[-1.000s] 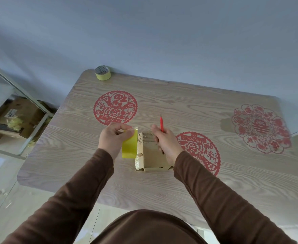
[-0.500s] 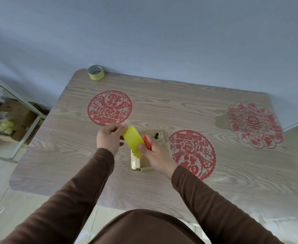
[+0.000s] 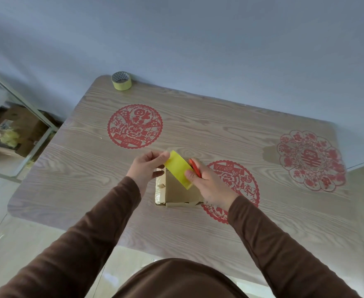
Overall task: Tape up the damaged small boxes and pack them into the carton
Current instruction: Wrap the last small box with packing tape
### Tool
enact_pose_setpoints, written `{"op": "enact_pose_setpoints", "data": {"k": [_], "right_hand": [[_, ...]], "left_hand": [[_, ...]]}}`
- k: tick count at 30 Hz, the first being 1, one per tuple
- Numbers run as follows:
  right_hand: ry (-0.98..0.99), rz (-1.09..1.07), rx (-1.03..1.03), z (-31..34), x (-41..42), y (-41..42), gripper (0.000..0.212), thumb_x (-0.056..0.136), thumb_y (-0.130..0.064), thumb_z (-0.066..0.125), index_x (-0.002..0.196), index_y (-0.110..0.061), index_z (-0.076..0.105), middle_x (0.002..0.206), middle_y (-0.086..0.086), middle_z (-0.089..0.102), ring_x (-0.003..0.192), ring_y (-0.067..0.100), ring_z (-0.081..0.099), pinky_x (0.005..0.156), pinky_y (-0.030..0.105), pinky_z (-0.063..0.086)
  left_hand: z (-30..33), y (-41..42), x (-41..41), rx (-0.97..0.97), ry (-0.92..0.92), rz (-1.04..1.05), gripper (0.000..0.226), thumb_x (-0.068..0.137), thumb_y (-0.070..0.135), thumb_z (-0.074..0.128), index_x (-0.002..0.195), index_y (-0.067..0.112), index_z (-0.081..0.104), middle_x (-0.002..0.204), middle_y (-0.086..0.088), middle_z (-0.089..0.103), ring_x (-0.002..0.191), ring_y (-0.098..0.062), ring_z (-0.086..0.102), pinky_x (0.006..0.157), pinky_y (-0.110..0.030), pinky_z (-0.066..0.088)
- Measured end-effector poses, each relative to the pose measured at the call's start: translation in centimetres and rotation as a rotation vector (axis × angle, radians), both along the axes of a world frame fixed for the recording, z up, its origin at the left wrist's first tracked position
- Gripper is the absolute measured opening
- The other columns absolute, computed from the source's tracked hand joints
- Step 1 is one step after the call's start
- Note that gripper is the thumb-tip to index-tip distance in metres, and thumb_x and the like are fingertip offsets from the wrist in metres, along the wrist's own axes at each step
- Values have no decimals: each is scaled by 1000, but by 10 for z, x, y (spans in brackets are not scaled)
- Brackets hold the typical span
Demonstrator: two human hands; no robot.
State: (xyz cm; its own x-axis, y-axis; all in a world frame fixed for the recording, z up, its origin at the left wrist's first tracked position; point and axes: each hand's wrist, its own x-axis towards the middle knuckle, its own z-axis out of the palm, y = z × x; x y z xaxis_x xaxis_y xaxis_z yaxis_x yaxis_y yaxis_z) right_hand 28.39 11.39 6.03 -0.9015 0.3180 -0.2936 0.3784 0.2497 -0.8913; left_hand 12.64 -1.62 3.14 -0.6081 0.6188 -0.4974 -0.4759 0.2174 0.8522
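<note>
A small brown cardboard box (image 3: pixel 176 193) with torn edges lies on the wooden table (image 3: pixel 198 130), just below my hands. A strip of yellow tape (image 3: pixel 177 168) is stretched slantwise above it. My left hand (image 3: pixel 145 169) pinches the strip's upper left end. My right hand (image 3: pixel 211 183) pinches the lower right end and also holds a red tool (image 3: pixel 195 167), which sticks up behind the strip. A roll of yellow tape (image 3: pixel 121 80) stands at the table's far left corner.
Three red paper-cut decorations lie flat on the table: one at the back left (image 3: pixel 134 126), one under my right wrist (image 3: pixel 239 183), one at the right (image 3: pixel 311 160). A metal shelf (image 3: pixel 36 117) with cardboard boxes (image 3: pixel 15 130) stands left of the table.
The tape strip has turned from hanging beside the box to lying slantwise over it. My right hand came off the box, tilted the red tool down and took the strip's other end.
</note>
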Motion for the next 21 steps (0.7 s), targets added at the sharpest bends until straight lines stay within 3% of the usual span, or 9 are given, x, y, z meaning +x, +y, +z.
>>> {"op": "enact_pose_setpoints", "data": {"k": [2,4,8,11,15,18,21], "right_hand": [[-30,59,26,4,7,12,32,107,-28,44,135,-13,48,122,9,60,113,23,57,89,21,43],[-59,121,29,6,16,27,41,107,-28,43,141,-5,44,133,21,56,122,36,52,99,34,40],[-33,168,29,9,28,51,37,106,-27,46,139,-9,49,129,16,59,116,24,55,100,37,41],[-38,185,32,10,32,67,44,106,-28,47,143,-6,46,133,14,59,118,19,55,102,35,42],[-64,233,16,9,32,80,46,105,-35,47,147,-17,44,133,-6,56,121,10,54,95,21,47],[-51,287,54,9,30,87,48,104,-39,46,146,-16,46,123,-13,57,114,5,54,100,28,42],[-37,315,74,9,26,91,47,105,-37,45,147,-15,45,132,1,59,120,15,55,106,37,43]], "left_hand": [[0,4,2,-16,12,-56,24,79,31,77,90,14,63,90,-3,65,81,-14,61,77,-27,51],[3,11,6,-25,18,-74,14,89,22,73,82,16,61,84,-2,63,73,-10,59,71,-22,50],[5,24,17,-34,31,-73,17,95,19,68,80,16,59,79,-2,55,70,-10,54,67,-21,50],[6,34,27,-49,142,-25,17,97,15,64,80,14,59,70,1,54,64,-10,52,66,-24,48],[6,41,40,-83,304,84,19,98,7,61,80,9,65,65,1,59,61,-10,54,64,-23,51],[5,45,49,-116,324,192,21,99,8,60,79,8,67,70,-6,62,66,-16,56,67,-30,51],[5,51,56,-196,413,271,25,99,14,60,78,8,71,70,-6,64,67,-18,57,68,-34,53]]}}
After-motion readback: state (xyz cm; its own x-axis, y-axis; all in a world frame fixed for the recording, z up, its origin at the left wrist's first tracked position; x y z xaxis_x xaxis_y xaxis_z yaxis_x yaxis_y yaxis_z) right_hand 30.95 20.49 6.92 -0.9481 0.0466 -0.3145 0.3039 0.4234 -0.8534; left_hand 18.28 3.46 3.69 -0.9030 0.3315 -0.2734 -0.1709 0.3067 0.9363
